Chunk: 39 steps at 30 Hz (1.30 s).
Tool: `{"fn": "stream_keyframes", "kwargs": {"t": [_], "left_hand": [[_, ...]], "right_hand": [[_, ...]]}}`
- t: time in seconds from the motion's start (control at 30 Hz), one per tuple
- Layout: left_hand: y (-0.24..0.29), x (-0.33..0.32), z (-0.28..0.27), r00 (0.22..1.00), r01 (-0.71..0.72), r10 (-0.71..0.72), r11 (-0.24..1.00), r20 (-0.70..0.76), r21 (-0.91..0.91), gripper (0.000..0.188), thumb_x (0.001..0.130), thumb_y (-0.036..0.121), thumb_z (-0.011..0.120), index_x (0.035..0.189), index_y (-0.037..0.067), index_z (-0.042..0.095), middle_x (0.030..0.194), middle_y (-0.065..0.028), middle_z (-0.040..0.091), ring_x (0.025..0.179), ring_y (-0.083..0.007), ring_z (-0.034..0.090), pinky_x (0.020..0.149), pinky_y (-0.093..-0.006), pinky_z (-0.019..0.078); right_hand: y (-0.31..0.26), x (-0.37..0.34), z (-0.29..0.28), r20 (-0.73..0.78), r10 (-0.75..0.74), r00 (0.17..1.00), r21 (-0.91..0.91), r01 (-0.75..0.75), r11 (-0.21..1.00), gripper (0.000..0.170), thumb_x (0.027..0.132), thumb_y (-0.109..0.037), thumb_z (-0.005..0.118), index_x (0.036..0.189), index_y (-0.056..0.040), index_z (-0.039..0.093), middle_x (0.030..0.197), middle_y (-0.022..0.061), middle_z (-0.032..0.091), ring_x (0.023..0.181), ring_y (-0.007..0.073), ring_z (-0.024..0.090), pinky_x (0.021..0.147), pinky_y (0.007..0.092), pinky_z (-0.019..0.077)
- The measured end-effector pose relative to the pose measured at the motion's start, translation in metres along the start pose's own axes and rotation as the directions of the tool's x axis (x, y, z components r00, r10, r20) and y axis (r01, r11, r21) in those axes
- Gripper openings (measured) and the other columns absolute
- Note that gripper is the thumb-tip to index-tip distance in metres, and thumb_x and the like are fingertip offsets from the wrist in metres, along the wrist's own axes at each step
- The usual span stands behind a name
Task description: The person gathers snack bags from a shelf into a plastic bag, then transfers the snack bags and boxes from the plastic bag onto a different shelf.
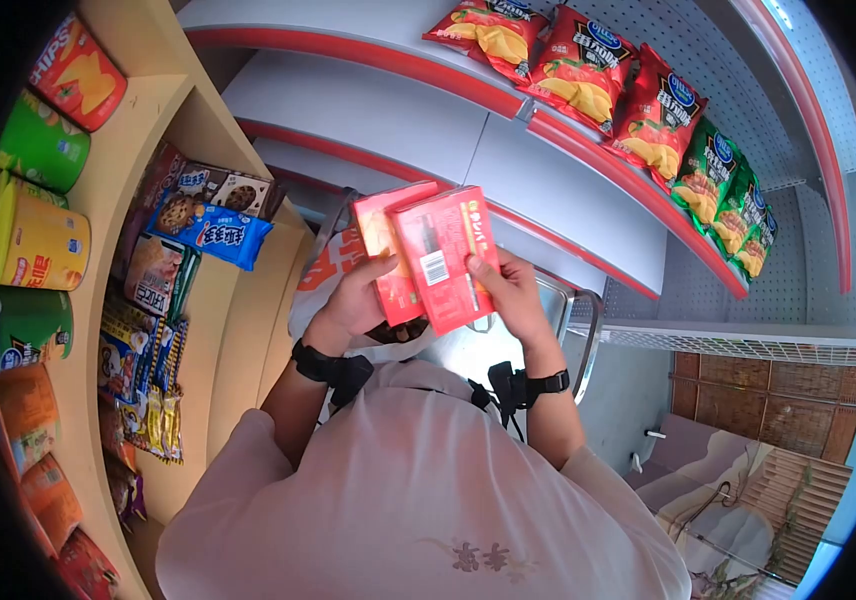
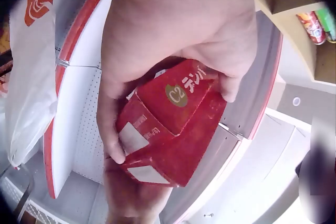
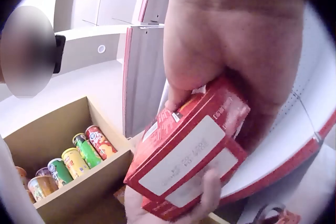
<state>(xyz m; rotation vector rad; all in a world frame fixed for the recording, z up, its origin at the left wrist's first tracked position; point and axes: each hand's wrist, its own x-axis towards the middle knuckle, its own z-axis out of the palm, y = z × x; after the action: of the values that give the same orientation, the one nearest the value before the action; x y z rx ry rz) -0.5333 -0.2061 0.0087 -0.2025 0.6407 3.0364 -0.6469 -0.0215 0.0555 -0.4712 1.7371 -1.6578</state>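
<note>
Two flat red boxes are held together before the person's chest, overlapping each other. The front box (image 1: pixel 453 285) has a barcode facing up, while the rear box (image 1: pixel 373 225) sticks out on the left. My left hand (image 1: pixel 356 298) grips the left side, with its thumb on the rear box. My right hand (image 1: pixel 514 300) holds the front box by its right side, thumb on the printed face. In the left wrist view, "C2" lettering shows on a red box (image 2: pixel 178 129). White label panels mark the box ends (image 3: pixel 184 155) in the right wrist view, stacked one against the other.
A wooden shelf (image 1: pixel 163 90) at left carries chip cans, cookie packs and snack bags. Red and green chip bags (image 1: pixel 588 70) line the red-edged shelf ahead. A white plastic bag (image 2: pixel 31 77) with orange print hangs near a metal cart (image 1: pixel 588 310) below the hands.
</note>
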Motion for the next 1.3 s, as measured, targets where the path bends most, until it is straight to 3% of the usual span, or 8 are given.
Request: {"fn": "stream_keyframes", "kwargs": {"t": [0.4,0.47,0.6,0.77,0.93,1.03,1.13,1.3], "left_hand": [[0.022,-0.001,0.003,0.985,-0.004,0.047,0.969,-0.167,0.248,0.05,0.083,0.008,0.061,0.128,0.001,0.041,0.117,-0.014,0.058,0.105,-0.0226,0.061,0.089,-0.0358,0.0513],[0.021,0.002,0.002,0.994,0.002,0.029,0.955,-0.102,0.295,0.049,0.086,0.014,0.059,0.13,0.001,0.041,0.119,-0.0142,0.057,0.106,-0.0228,0.06,0.09,-0.0361,0.051],[0.018,0.008,0.0,0.977,0.201,-0.194,0.976,0.085,-0.086,0.056,0.094,0.038,0.05,0.136,0.003,0.037,0.126,-0.015,0.055,0.112,-0.0232,0.058,0.093,-0.0369,0.0495],[0.016,0.006,-0.002,0.995,0.099,-0.099,0.995,0.03,-0.001,0.065,0.094,0.052,0.042,0.138,0.005,0.035,0.128,-0.015,0.054,0.113,-0.0231,0.058,0.094,-0.0368,0.0487],[0.023,-0.004,0.019,0.974,0.166,-0.209,0.922,0.09,0.351,0.085,0.073,0.021,0.056,0.148,0.006,0.017,0.139,-0.0153,0.041,0.124,-0.0235,0.046,0.101,-0.0367,0.0407],[0.017,-0.003,0.017,0.978,0.176,-0.2,0.942,0.059,0.286,0.087,0.07,0.016,0.058,0.147,0.006,0.019,0.137,-0.0153,0.042,0.122,-0.0235,0.048,0.101,-0.0366,0.0408],[0.01,0.002,0.014,0.981,0.151,-0.177,0.95,0.074,0.274,0.087,0.069,0.012,0.058,0.147,0.005,0.02,0.137,-0.0142,0.042,0.124,-0.0227,0.046,0.103,-0.0361,0.0382],[-0.001,0.008,0.039,0.996,-0.085,0.046,0.809,0.08,0.582,0.092,0.075,0.016,0.062,0.148,0.003,0.009,0.144,-0.0145,0.032,0.13,-0.0192,0.037,0.106,-0.0352,0.0327]], "right_hand": [[-0.047,-0.026,-0.045,-0.234,-0.343,0.91,-0.223,0.293,0.93,0.033,0.078,-0.008,0.072,0.107,0.0037,0.062,0.106,0.0092,0.064,0.098,0.0168,0.057,0.088,0.0307,0.0448],[-0.059,-0.03,-0.032,0.047,-0.723,0.689,-0.597,0.6,0.532,0.038,0.069,-0.007,0.073,0.105,-0.0006,0.064,0.107,0.0105,0.063,0.102,0.0261,0.056,0.093,0.0378,0.0428],[-0.081,-0.036,0.0,0.372,-0.649,0.663,-0.801,0.583,0.137,0.044,0.063,-0.002,0.07,0.105,-0.0176,0.07,0.129,0.0137,0.05,0.119,0.0362,0.043,0.1,0.0441,0.039],[-0.05,-0.02,0.005,0.346,-0.627,0.698,-0.702,0.636,0.32,0.054,0.06,0.01,0.063,0.106,-0.0185,0.069,0.138,0.0157,0.038,0.126,0.0397,0.036,0.103,0.0455,0.0363],[-0.033,-0.023,0.001,0.254,-0.587,0.768,-0.606,0.6,0.522,0.074,0.063,0.014,0.053,0.131,-0.0158,0.052,0.144,0.016,0.031,0.133,0.0392,0.031,0.105,0.0458,0.0341],[-0.02,-0.025,-0.005,-0.118,-0.418,0.901,-0.225,0.386,0.895,0.085,0.069,0.011,0.05,0.146,-0.0121,0.022,0.146,0.0125,0.03,0.137,0.0279,0.03,0.108,0.0459,0.0304],[-0.01,-0.027,-0.02,0.059,-0.096,0.994,0.35,0.07,0.934,0.081,0.073,0.003,0.052,0.147,-0.0107,0.02,0.146,0.014,0.028,0.131,0.0287,0.034,0.105,0.0433,0.0335],[-0.025,-0.028,0.003,0.033,-0.079,0.996,-0.177,0.084,0.981,0.079,0.083,-0.024,0.071,0.144,-0.0088,0.025,0.126,0.0107,0.05,0.114,0.0215,0.05,0.092,0.0369,0.0446]]}}
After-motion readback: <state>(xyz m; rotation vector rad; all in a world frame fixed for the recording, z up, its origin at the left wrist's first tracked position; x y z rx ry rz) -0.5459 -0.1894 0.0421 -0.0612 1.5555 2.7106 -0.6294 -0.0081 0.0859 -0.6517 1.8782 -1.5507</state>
